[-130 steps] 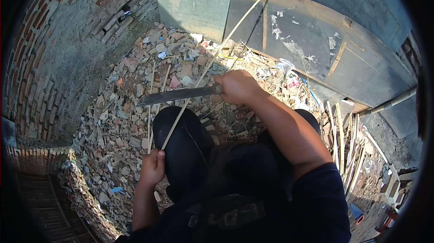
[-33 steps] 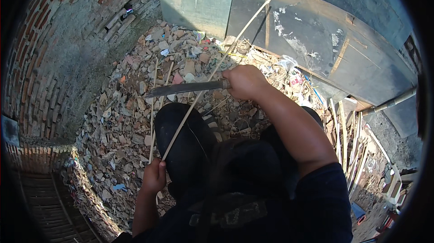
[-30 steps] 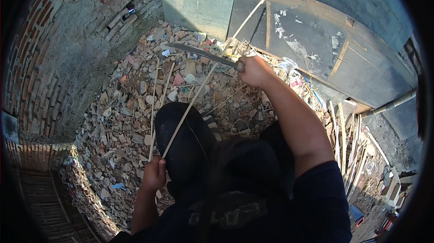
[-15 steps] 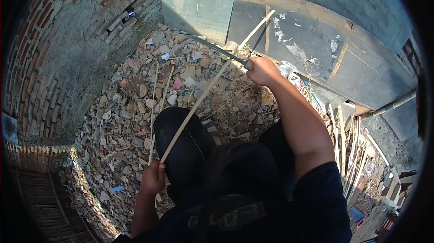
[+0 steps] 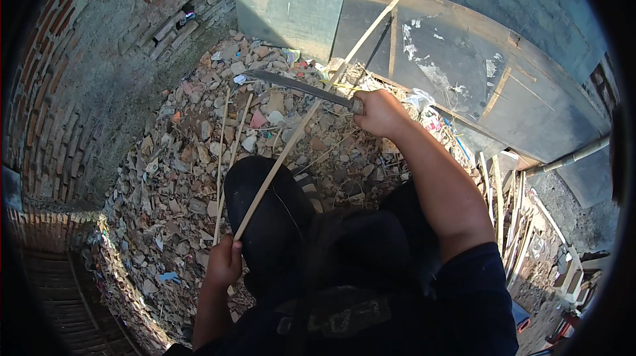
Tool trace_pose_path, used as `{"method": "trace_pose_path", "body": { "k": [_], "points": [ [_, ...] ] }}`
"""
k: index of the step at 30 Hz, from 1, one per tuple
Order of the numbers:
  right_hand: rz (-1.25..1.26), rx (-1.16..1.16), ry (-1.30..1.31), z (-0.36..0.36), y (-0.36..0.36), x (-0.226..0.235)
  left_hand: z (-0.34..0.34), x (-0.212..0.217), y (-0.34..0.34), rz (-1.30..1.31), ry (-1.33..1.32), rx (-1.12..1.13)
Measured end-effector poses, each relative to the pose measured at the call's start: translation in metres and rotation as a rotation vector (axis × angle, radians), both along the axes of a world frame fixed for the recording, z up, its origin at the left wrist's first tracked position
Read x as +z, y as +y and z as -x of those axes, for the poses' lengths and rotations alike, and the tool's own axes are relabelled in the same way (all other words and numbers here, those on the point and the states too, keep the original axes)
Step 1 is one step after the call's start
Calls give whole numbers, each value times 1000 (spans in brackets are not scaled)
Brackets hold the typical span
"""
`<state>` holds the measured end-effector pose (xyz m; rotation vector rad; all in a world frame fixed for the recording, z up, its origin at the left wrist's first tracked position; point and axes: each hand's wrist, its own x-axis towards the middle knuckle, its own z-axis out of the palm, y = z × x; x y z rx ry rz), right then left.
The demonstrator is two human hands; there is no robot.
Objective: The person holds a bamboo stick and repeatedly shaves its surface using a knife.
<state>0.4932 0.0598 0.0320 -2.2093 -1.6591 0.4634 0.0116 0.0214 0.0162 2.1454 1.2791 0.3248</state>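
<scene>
A long, pale strip that looks like split bamboo [image 5: 286,152] runs slantwise across my raised knee toward the dark panels. Its near end is closed in my left hand [image 5: 225,260], low beside the knee. My right hand [image 5: 380,113] is wrapped round the handle of a machete [image 5: 291,83]. The long dark blade points left and crosses the strip in its upper half; whether its edge bites into the wood cannot be made out. Two thinner strips [image 5: 240,129] lie on the rubble just left of the knee, one reaching down near my left hand.
Broken brick and stone rubble [image 5: 179,183] covers the ground. A brick wall [image 5: 99,91] rises at left, with a pale green panel [image 5: 291,4] and dark boards [image 5: 444,51] ahead. More strips [image 5: 507,217] are piled at right, near a grey pole [image 5: 570,155].
My right hand and the machete have moved slightly left and nearer to me along the strip. The strip's far end now reaches higher. My left hand keeps its hold.
</scene>
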Motion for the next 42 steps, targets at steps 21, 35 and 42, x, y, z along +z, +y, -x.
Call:
{"method": "trace_pose_path", "body": {
  "k": [21,35,42],
  "points": [
    [27,36,3,-17,9,8,1,-8,3,-14,-31,8],
    [-76,-246,84,-44,12,-6,4,-4,4,-50,47,19],
    [-350,-420,338,-59,7,-10,2,4,-5,-29,-3,27]
  ]
}}
